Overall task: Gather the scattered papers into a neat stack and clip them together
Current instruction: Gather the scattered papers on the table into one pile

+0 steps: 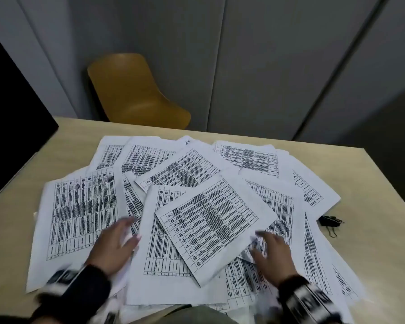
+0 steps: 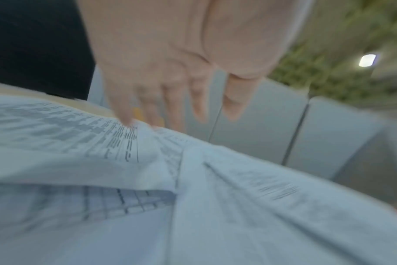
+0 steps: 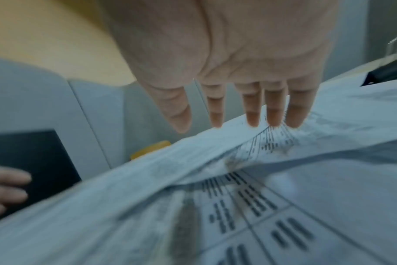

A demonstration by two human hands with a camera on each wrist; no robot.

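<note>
Several printed sheets (image 1: 211, 220) with black tables lie scattered and overlapping across the wooden table (image 1: 374, 183). My left hand (image 1: 117, 242) rests flat on the sheets at the near left, fingers straight and spread. In the left wrist view the left hand (image 2: 170, 107) touches a buckled sheet (image 2: 116, 143) with its fingertips. My right hand (image 1: 267, 251) lies open on the sheets at the near right; in the right wrist view its straight fingers (image 3: 272, 114) press a raised paper edge (image 3: 238, 141). A black binder clip (image 1: 330, 222) sits on the table just right of the papers.
A dark monitor or box (image 1: 12, 127) stands at the table's left edge. A mustard-yellow chair (image 1: 136, 94) is behind the table's far edge, before grey cabinet doors (image 1: 267, 66). Bare tabletop shows at the right and far left.
</note>
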